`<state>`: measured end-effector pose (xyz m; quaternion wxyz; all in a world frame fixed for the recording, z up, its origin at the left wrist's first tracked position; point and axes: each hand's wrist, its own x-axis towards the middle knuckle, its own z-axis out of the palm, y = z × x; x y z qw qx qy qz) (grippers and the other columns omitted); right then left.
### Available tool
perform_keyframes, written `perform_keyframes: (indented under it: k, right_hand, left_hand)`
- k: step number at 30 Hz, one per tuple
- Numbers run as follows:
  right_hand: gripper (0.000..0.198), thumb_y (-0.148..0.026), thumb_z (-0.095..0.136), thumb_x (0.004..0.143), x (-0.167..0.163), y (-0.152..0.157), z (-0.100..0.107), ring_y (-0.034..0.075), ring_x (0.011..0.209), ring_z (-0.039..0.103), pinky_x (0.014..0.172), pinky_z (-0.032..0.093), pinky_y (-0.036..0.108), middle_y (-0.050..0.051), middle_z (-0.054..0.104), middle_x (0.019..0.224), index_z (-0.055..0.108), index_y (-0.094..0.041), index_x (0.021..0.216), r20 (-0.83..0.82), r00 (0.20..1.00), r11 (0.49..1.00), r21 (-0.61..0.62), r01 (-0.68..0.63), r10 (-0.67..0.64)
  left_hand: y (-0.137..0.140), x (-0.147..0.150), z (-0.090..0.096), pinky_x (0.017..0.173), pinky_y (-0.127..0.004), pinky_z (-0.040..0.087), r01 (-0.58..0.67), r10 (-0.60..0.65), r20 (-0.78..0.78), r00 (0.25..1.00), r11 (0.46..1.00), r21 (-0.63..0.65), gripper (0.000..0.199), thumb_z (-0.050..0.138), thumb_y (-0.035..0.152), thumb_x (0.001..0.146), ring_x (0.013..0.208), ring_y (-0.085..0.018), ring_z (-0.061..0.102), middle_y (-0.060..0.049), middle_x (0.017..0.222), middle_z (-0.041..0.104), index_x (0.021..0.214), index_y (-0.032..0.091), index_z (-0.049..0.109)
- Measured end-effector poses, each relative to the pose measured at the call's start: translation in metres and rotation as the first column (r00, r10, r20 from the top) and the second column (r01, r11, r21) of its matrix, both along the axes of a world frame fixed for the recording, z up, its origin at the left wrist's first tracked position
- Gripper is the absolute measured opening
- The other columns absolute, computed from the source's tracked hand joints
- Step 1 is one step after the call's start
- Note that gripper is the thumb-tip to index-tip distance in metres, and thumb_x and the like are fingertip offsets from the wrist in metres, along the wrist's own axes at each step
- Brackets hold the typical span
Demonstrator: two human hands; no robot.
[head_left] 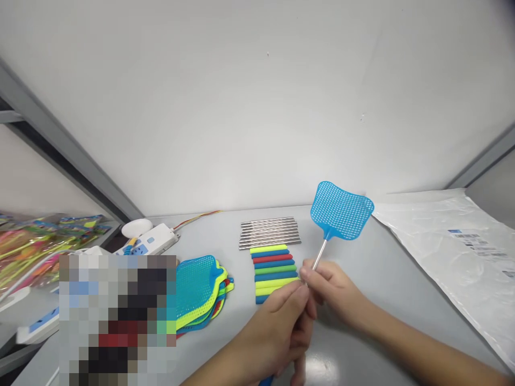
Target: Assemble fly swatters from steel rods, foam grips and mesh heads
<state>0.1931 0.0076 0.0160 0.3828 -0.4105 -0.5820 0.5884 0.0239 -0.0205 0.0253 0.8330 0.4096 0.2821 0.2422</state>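
Observation:
A fly swatter with a blue mesh head (341,212) and a thin metal rod (319,254) tilts up and to the right over the table. My right hand (336,292) pinches the rod partway down. Just below it, my left hand (281,319) is wrapped round the lower part of the swatter, and a bit of blue handle (265,381) shows under that hand. The join of rod and handle is hidden by my fingers. Beyond my left hand lies a row of coloured handle grips (276,271), with several loose metal rods (269,233) behind them.
Stacked swatter heads (197,287) lie at the left, beside a pixelated patch. A power strip (155,241) with wires and a white oval object (137,228) stand farther back. Packed colourful goods (36,252) fill the far left. A white plastic bag (438,236) covers the right side.

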Motion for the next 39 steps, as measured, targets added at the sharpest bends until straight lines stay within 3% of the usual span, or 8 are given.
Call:
perform_keyframes:
  k: [2, 7, 10, 21, 25, 29, 32, 39]
  right_hand:
    - [0.052, -0.055, 0.047, 0.093, -0.001, -0.004, 0.002, 0.011, 0.051, 0.033, 0.051, 0.026, 0.027, -0.003, 0.04, 0.051, 0.051, -0.019, 0.056, 0.019, 1.0, 1.0, 0.005, -0.009, 0.009]
    - [0.052, -0.053, 0.055, 0.089, 0.038, 0.019, 0.01, 0.013, 0.052, 0.03, 0.051, 0.022, 0.031, -0.002, 0.034, 0.053, 0.046, -0.02, 0.049, -0.01, 0.966, 0.959, 0.115, 0.258, -0.259]
    - [0.052, -0.051, 0.053, 0.09, 0.051, 0.029, 0.012, 0.014, 0.054, 0.03, 0.053, 0.022, 0.031, -0.003, 0.031, 0.054, 0.042, -0.021, 0.05, -0.03, 0.948, 0.939, 0.131, 0.318, -0.317]
    - [0.056, -0.063, 0.037, 0.093, 0.002, 0.0, 0.001, 0.011, 0.053, 0.028, 0.053, 0.026, 0.028, -0.004, 0.031, 0.054, 0.035, -0.021, 0.056, 0.156, 0.988, 1.0, -0.021, -0.003, 0.007]
    - [0.057, -0.063, 0.039, 0.092, 0.028, 0.023, 0.01, 0.012, 0.051, 0.023, 0.051, 0.022, 0.029, -0.005, 0.024, 0.052, 0.029, -0.023, 0.053, 0.184, 0.968, 0.986, 0.04, 0.164, -0.168]
    - [0.052, -0.058, 0.047, 0.091, 0.052, 0.039, 0.017, 0.013, 0.052, 0.026, 0.05, 0.023, 0.029, -0.005, 0.023, 0.057, 0.031, -0.023, 0.056, 0.024, 0.927, 0.926, 0.057, 0.374, -0.375]
    - [0.05, -0.058, 0.047, 0.091, 0.048, 0.036, 0.013, 0.013, 0.052, 0.025, 0.05, 0.024, 0.029, -0.005, 0.022, 0.057, 0.033, -0.023, 0.058, -0.101, 0.908, 0.91, 0.045, 0.412, -0.406]
    - [0.058, -0.068, 0.039, 0.089, -0.004, -0.003, 0.001, 0.011, 0.049, 0.022, 0.049, 0.021, 0.028, -0.006, 0.022, 0.05, 0.031, -0.022, 0.054, 0.071, 0.993, 0.991, -0.091, 0.099, -0.093]
  left_hand:
    - [0.0, -0.001, 0.001, 0.031, -0.015, 0.036, 0.018, -0.018, 0.001, 1.0, 1.0, 0.001, 0.031, 0.035, 0.047, 0.098, 0.029, -0.003, 0.018, 0.012, 0.048, 0.033, 0.081, 0.022, 0.041]
    - [0.004, -0.006, 0.01, 0.034, -0.015, 0.036, 0.134, -0.134, -0.013, 0.991, 0.991, -0.003, 0.031, 0.036, 0.046, 0.099, 0.032, -0.004, 0.018, 0.012, 0.049, 0.031, 0.078, 0.022, 0.039]
    - [0.005, -0.009, 0.013, 0.034, -0.015, 0.033, 0.146, -0.146, -0.032, 0.989, 0.989, 0.002, 0.031, 0.036, 0.045, 0.099, 0.033, -0.004, 0.018, 0.011, 0.05, 0.031, 0.078, 0.022, 0.039]
    - [0.005, -0.007, 0.004, 0.036, -0.017, 0.033, 0.118, -0.115, -0.08, 0.99, 0.993, 0.024, 0.031, 0.036, 0.048, 0.097, 0.031, -0.004, 0.02, 0.012, 0.048, 0.032, 0.081, 0.022, 0.041]
    - [0.01, -0.009, 0.009, 0.036, -0.017, 0.034, 0.133, -0.133, -0.072, 0.989, 0.991, 0.0, 0.029, 0.037, 0.045, 0.097, 0.033, -0.004, 0.018, 0.012, 0.049, 0.03, 0.08, 0.022, 0.041]
    - [0.009, -0.011, 0.015, 0.036, -0.017, 0.034, 0.166, -0.167, -0.073, 0.983, 0.986, -0.015, 0.028, 0.037, 0.045, 0.097, 0.034, -0.004, 0.018, 0.012, 0.049, 0.028, 0.081, 0.022, 0.043]
    - [0.005, -0.01, 0.017, 0.038, -0.016, 0.034, 0.163, -0.164, -0.094, 0.982, 0.986, -0.022, 0.03, 0.038, 0.047, 0.097, 0.034, -0.004, 0.019, 0.012, 0.049, 0.03, 0.082, 0.022, 0.043]
    - [0.006, -0.01, 0.01, 0.036, -0.016, 0.032, 0.136, -0.135, -0.066, 0.989, 0.991, 0.016, 0.029, 0.037, 0.047, 0.097, 0.033, -0.004, 0.019, 0.011, 0.048, 0.031, 0.085, 0.021, 0.045]
